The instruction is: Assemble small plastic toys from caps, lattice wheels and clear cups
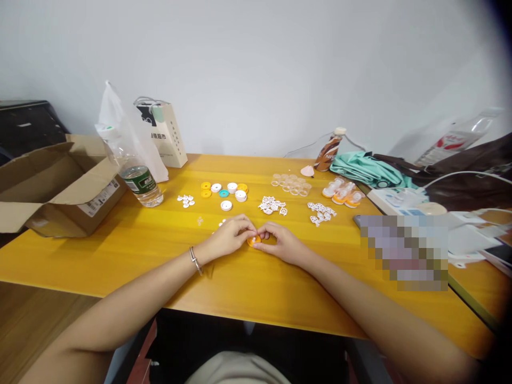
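My left hand (235, 236) and my right hand (282, 244) meet over the middle of the table, fingertips closed around a small orange round cap (253, 241). A bit of white shows inside the cap; fingers cover part of it. Just beyond lie white, yellow and teal round caps (226, 205). White openwork pieces (272, 205) are heaped past my right hand, with more white cut-out pieces (320, 212) to their right. Small white discs (186, 201) and tiny clear bits (200, 221) lie to the left. Clear round cups (295, 186) stand farther back.
Several assembled orange-and-clear pieces (343, 192) lie at right, near a brown drink bottle (328, 150) and a folded teal cloth (366, 169). A water bottle (138, 178) and an open cardboard box (76, 197) stand at left. A power strip (396, 205) with cables borders the right side.
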`<state>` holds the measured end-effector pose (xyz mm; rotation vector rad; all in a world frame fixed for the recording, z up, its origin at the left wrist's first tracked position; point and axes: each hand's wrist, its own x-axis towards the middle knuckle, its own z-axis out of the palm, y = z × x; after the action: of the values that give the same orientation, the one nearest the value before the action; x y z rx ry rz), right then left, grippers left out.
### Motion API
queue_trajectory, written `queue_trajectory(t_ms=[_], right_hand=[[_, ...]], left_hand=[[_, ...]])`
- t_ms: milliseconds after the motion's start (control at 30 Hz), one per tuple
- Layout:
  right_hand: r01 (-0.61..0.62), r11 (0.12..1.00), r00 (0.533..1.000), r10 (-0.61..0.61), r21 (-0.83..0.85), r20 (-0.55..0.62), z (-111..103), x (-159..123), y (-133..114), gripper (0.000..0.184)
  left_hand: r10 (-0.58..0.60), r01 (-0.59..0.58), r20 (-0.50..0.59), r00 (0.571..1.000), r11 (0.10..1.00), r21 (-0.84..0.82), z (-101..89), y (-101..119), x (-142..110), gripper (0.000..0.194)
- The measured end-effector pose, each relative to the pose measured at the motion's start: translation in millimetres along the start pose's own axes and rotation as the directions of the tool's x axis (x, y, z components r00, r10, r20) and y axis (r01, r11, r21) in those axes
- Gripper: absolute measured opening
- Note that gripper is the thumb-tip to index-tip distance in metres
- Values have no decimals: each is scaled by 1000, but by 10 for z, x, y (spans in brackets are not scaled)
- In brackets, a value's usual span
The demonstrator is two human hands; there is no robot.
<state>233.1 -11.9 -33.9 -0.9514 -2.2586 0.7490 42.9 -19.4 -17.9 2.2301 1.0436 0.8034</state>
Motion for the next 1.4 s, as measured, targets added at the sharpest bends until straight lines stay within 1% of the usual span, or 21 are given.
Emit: queue_trajectory(t_ms=[100, 233, 333, 467, 633, 900, 1100, 1267, 1400], right_hand=[[1, 1000, 1000, -1, 4, 2, -3, -2, -7, 20], [-1, 1000, 1000, 1, 6, 13, -4, -3, -6, 21], [-1, 1000, 1000, 1, 5, 12, -3, -1, -2, 21], [2, 1000, 1000, -2, 14, 14, 3, 5, 9, 21], [9, 1000, 1000, -9, 9, 7, 5, 5, 21, 21], [13, 1000, 1000, -13, 7, 11, 7, 4, 31, 20], [19, 1000, 1000, -20, -5, -14, 22, -1, 62, 20], [12, 1000, 999, -12, -11, -31, 11, -6, 61, 21], [25, 1000, 998, -25, -7, -63, 2, -19, 50, 21]], left_hand=[[44, -44, 5, 999, 998, 44, -86, 28, -21, 13], [121, -125, 37, 992, 977, 171, -183, 70, -49, 12], [147, -160, 72, 986, 960, 231, -184, 80, -50, 13], [159, -181, 102, 982, 947, 266, -132, 57, -32, 13], [171, -192, 100, 980, 944, 268, -92, 20, -15, 13], [149, -172, 110, 983, 955, 242, -81, 26, -12, 14], [133, -148, 81, 988, 966, 213, -56, -13, -4, 14], [125, -145, 104, 987, 968, 206, -164, 13, -28, 16], [142, -175, 182, 973, 968, 181, -258, 51, -66, 19]])
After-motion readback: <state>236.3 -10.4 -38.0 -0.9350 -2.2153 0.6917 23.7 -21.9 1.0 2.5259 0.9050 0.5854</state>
